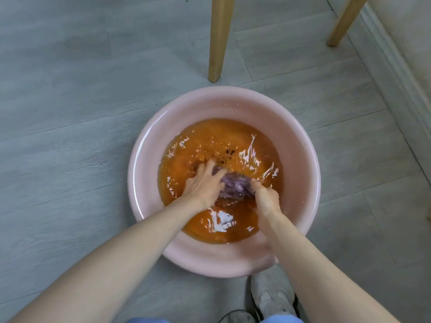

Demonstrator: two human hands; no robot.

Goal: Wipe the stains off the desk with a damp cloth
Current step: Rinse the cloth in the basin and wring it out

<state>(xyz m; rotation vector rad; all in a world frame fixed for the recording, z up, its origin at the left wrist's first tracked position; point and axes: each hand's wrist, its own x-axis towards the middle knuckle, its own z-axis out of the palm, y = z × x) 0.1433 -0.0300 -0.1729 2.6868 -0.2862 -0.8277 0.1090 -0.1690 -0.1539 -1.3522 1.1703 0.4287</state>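
A pink plastic basin (149, 145) stands on the grey floor, holding rippling orange-tinted water (233, 141). A bunched purple cloth (234, 186) sits in the water at the basin's middle. My left hand (204, 183) grips the cloth's left end, fingers partly under the water. My right hand (265, 194) grips its right end, fingers curled into the fabric. Dark specks float in the water just beyond the cloth. The desk top is out of view.
Two light wooden legs (219, 38) (345, 22) stand on the floor beyond the basin. A pale wall and skirting board (396, 73) run along the right. My grey shoe (272, 297) is just in front of the basin.
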